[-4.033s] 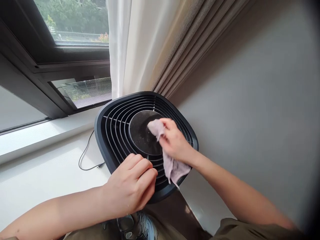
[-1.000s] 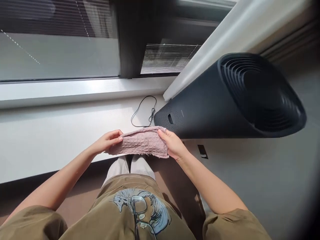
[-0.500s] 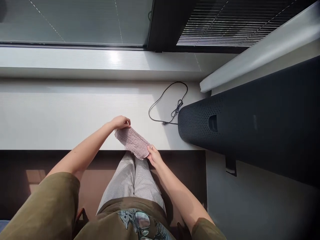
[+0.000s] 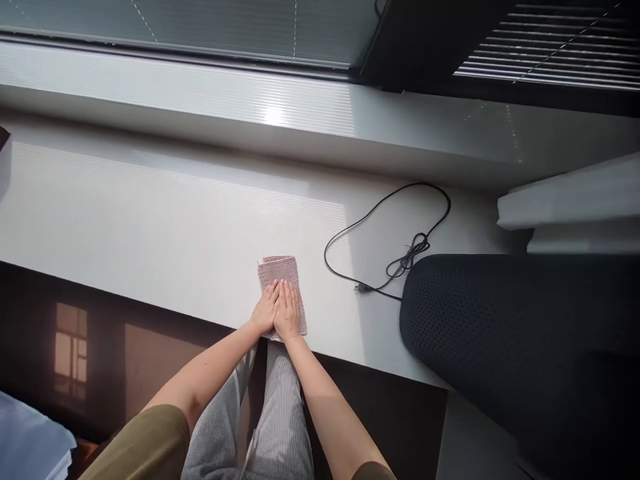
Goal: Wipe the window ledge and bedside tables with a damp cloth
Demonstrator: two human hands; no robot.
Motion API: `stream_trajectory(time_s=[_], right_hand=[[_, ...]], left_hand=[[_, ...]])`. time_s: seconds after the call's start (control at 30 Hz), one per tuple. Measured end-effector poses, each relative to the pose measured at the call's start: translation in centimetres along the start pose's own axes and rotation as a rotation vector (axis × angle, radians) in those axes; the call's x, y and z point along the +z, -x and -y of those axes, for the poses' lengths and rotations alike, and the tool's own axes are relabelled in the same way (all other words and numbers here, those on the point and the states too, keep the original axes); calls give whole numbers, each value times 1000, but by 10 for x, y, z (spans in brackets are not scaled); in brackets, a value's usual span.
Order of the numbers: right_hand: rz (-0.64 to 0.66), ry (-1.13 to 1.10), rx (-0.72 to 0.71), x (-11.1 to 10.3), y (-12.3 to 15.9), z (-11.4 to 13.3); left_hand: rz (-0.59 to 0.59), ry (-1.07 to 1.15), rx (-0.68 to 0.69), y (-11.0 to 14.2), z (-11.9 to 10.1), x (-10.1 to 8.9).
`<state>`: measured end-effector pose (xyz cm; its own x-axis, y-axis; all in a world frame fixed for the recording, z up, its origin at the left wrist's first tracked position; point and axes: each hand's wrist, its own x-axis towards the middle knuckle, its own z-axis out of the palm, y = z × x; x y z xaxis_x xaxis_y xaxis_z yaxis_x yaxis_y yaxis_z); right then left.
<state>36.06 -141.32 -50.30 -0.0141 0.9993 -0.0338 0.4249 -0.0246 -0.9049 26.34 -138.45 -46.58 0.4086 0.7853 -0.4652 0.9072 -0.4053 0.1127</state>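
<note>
Cloth on ledge, cord btwn it & floor-unit at R

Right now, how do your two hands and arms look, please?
The left hand and right hand wear no gloves; I see no ring or watch. The forearms are bare, and the plain olive sleeves end around the elbows.

And here are the left hand and right hand, flat and side by side on the pink cloth! Under the cloth, the white ledge; right of it, the looped black cord; farther right, the dark perforated appliance.
</note>
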Motion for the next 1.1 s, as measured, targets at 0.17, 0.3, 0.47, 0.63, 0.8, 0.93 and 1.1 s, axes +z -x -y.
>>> stream_trajectory(time_s=[0.17,0.3,0.47,0.63,0.8,0.93,1.1], right_hand=[[-210,109,-214,10,-66,-24],[-440,197,-172,-17,-192,-45],[-320,305,-206,-59,-341,-70],[-357,532,-28,-43,-412,-42],[-156,528,-129,94,-416,103],[197,364,-602,260,-311,243],[562,240,-983,329,-219,289]], left_hand=[[-106,-5,172,-62,39,-18],[-205,21,302,-184,55,-84],[-277,32,196,-298,75,-156],[-401,101,206,-235,152,-163],[-737,337,179,-47,254,-145],[-899,244,-140,83,331,-143],[-921,207,-467,133,402,-151]])
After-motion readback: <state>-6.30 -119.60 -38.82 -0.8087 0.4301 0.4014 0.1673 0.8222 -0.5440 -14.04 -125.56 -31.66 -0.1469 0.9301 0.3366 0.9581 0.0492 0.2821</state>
